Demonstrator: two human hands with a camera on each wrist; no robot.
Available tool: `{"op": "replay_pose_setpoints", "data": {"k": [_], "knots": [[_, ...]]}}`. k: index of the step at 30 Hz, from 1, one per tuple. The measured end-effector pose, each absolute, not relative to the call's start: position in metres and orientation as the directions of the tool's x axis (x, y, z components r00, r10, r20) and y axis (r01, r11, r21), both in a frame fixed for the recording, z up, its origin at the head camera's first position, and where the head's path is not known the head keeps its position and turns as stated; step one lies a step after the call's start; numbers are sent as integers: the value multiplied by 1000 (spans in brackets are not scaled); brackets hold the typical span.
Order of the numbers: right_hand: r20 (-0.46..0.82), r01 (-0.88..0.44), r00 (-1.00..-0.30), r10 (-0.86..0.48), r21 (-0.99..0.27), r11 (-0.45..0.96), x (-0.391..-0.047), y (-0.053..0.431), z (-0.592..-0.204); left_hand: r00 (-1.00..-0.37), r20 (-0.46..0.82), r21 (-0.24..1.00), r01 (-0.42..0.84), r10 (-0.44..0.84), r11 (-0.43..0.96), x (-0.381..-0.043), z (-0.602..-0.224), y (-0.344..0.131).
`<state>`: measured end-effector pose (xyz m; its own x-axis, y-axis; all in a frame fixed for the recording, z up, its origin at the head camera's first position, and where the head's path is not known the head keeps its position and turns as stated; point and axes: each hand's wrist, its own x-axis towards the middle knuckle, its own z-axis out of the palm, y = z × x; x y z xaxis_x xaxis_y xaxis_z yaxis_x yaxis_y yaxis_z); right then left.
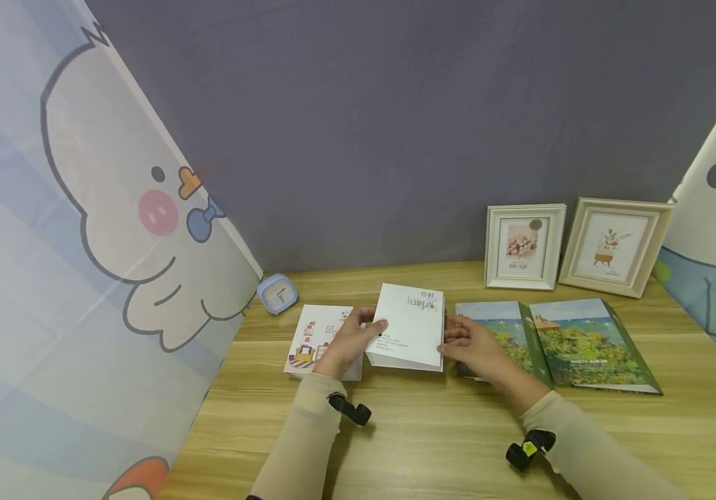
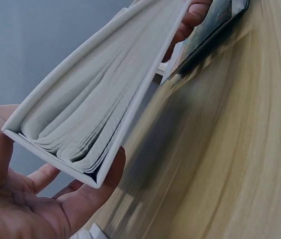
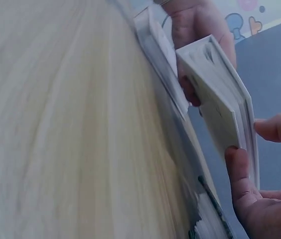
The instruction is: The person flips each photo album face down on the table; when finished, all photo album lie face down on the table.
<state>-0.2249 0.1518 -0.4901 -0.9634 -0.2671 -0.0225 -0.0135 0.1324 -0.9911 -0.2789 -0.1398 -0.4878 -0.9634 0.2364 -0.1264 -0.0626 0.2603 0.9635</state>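
A white photo album (image 1: 406, 328) with printed characters on its cover is held up above the table between both hands. My left hand (image 1: 346, 342) grips its spine side, thumb over the front cover and fingers beneath, as the left wrist view shows with the spine (image 2: 56, 158) in the palm. At the opposite edge my right hand (image 1: 479, 351) holds the covers between thumb and fingers; the thumb (image 3: 237, 167) lies against one cover. Page edges (image 2: 95, 94) fan slightly between the covers. Another white album (image 1: 317, 338) with colourful drawings lies under the left wrist.
Two green landscape-covered albums (image 1: 592, 340) lie on the wooden table (image 1: 433, 437) at the right, one partly behind the right hand. Two picture frames (image 1: 525, 246) stand at the back right. A small blue clock (image 1: 278, 294) sits at the back left. A grey curtain (image 1: 395, 139) hangs behind.
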Motion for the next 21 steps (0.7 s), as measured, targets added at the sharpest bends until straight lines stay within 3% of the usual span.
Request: {"op": "replay_pose_setpoints", "data": {"k": [11,21], "knots": [[-93,73,-944,-316,-995,73,-227,153,-496,-967,-76,960,-4,244,281,-278,-491,-135],[-69,53,-938,-341,-997,58,-224,152,-490,-950,-60,901,81,306,426,-274,-488,-130]]}}
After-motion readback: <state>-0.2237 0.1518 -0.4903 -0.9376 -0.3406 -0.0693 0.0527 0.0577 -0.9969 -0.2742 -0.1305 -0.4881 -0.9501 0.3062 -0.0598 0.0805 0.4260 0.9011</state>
